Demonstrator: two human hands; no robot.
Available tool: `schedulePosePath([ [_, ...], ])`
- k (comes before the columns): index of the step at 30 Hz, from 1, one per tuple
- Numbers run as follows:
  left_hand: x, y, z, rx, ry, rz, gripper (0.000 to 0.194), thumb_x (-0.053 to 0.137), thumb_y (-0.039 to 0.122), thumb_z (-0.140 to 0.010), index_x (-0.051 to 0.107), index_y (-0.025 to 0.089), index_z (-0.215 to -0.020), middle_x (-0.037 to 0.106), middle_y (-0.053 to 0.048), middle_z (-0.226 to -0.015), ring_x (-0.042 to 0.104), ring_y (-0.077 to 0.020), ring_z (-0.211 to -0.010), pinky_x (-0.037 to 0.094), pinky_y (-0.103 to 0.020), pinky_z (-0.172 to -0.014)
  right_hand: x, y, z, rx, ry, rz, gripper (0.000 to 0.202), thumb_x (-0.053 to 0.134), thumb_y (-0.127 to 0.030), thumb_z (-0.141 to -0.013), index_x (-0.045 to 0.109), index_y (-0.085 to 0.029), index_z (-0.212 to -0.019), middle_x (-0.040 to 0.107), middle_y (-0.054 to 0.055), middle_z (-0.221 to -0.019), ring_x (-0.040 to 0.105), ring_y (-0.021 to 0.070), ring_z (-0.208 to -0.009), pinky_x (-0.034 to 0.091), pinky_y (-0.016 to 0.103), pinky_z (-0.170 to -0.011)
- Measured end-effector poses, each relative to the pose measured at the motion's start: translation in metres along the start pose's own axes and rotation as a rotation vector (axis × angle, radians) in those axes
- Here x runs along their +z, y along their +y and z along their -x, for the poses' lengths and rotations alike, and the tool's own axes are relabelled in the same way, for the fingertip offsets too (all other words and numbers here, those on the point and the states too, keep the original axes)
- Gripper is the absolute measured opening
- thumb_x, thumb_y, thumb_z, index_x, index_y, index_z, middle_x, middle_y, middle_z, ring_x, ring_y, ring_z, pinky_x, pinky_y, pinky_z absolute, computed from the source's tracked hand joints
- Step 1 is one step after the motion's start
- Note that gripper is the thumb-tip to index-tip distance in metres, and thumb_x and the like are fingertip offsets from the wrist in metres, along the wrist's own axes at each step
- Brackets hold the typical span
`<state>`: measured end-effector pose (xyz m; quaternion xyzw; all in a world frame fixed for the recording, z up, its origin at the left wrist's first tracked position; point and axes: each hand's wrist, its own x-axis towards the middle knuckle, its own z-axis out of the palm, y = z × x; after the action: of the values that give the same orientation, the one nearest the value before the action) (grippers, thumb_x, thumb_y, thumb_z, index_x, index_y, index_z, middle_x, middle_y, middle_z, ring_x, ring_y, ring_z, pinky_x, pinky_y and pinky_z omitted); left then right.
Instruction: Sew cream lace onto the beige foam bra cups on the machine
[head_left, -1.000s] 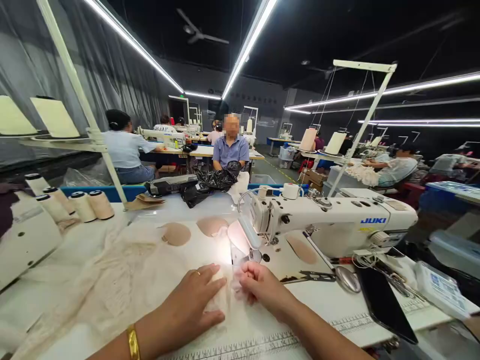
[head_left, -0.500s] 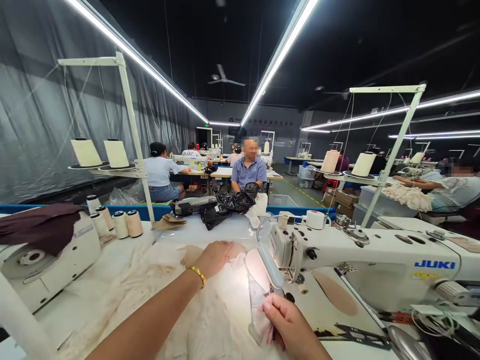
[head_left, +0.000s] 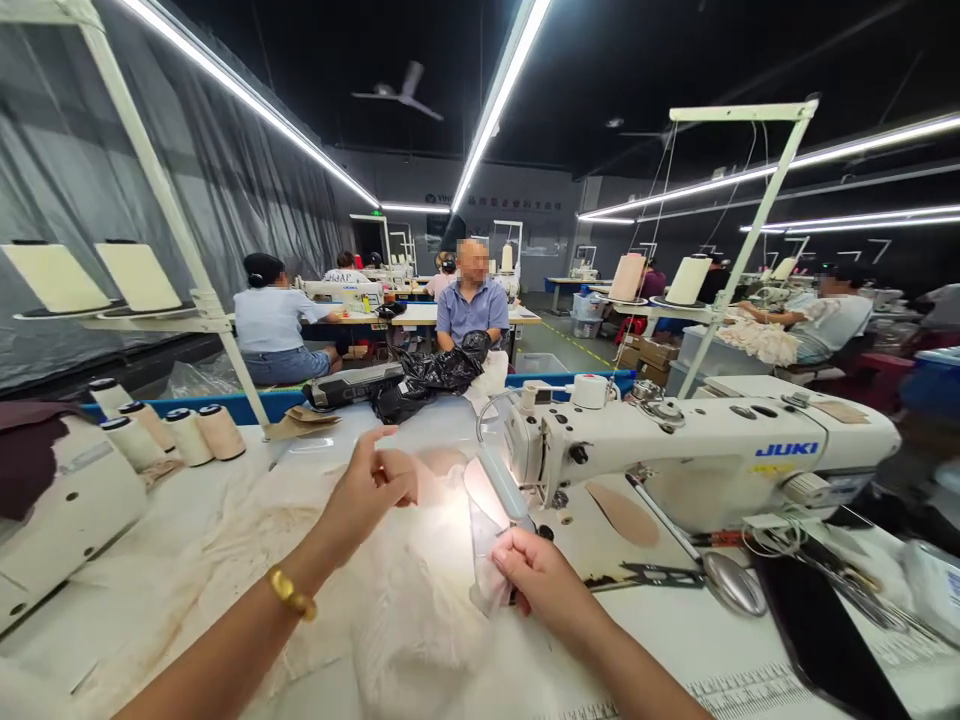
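My left hand is raised over the pale sheer fabric, index finger and thumb apart, with nothing visible in its grip. A gold bracelet circles that wrist. In front of the sewing machine, my right hand pinches an edge of thin fabric below the lit lamp. Beside the lamp lies a pale rounded piece; the needle area is mostly hidden. A beige oval piece lies on the machine bed.
Thread snips, a dark phone and a computer mouse-like silver object lie at the right. Thread cones stand at the left. A black plastic bag sits at the far edge, with a seated person beyond.
My left hand has lifted off the fabric and drawn back leftwards, its fingers parting. My right hand keeps its pinch near the machine. The view has swung to the right and slightly down.
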<state>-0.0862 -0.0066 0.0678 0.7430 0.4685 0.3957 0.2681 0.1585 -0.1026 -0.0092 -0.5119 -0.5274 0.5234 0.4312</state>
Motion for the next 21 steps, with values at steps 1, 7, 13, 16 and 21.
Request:
schedulePosePath([
  [1, 0.000, 0.008, 0.015, -0.063, -0.062, 0.180, 0.060, 0.059, 0.039, -0.097, 0.032, 0.025, -0.149, 0.065, 0.002, -0.081, 0.068, -0.0208, -0.077, 0.058, -0.036, -0.074, -0.001, -0.003, 0.001, 0.002, 0.004, -0.013, 0.033, 0.065, -0.053, -0.088, 0.059, -0.021, -0.082, 0.060, -0.002, -0.068, 0.047, 0.0130, -0.055, 0.037, 0.026, -0.053],
  [7, 0.023, 0.030, 0.077, -0.293, -0.273, 0.473, 0.044, 0.076, 0.054, -0.084, 0.063, 0.020, -0.110, 0.070, -0.002, -0.080, 0.067, -0.0238, -0.085, 0.058, -0.039, -0.083, -0.004, -0.006, 0.003, -0.009, -0.012, -0.104, 0.044, 0.063, -0.064, -0.089, 0.060, -0.020, -0.085, 0.064, -0.001, -0.074, 0.047, 0.0113, -0.056, 0.038, 0.025, -0.052],
  [13, 0.043, 0.025, 0.091, -0.317, -0.257, 0.343, 0.046, 0.072, 0.061, -0.083, 0.068, 0.022, -0.109, 0.077, -0.005, -0.096, 0.071, -0.0282, -0.096, 0.058, -0.039, -0.088, -0.006, -0.004, 0.011, -0.057, -0.047, -0.164, 0.054, 0.070, -0.069, -0.084, 0.062, -0.019, -0.102, 0.066, 0.000, -0.077, 0.064, 0.0173, -0.073, 0.043, 0.024, -0.056],
  [16, 0.035, 0.025, 0.097, -0.192, -0.334, 0.176, 0.043, 0.066, 0.064, -0.088, 0.071, 0.024, -0.105, 0.075, -0.006, -0.107, 0.071, -0.0282, -0.095, 0.059, -0.038, -0.085, -0.002, -0.006, 0.020, -0.088, -0.004, -0.151, 0.040, 0.079, -0.048, -0.081, 0.062, -0.020, -0.104, 0.062, -0.004, -0.071, 0.065, 0.0171, -0.071, 0.044, 0.024, -0.058],
  [21, 0.010, 0.027, 0.096, 0.249, -0.210, -0.126, 0.040, 0.070, 0.059, -0.090, 0.070, 0.032, -0.119, 0.069, -0.007, -0.127, 0.067, -0.0311, -0.114, 0.059, -0.041, -0.095, 0.015, -0.016, 0.038, -0.240, -0.003, 0.194, 0.019, 0.061, -0.027, -0.091, 0.064, -0.022, -0.110, 0.071, -0.001, -0.079, 0.072, 0.0180, -0.072, 0.051, 0.027, -0.067],
])
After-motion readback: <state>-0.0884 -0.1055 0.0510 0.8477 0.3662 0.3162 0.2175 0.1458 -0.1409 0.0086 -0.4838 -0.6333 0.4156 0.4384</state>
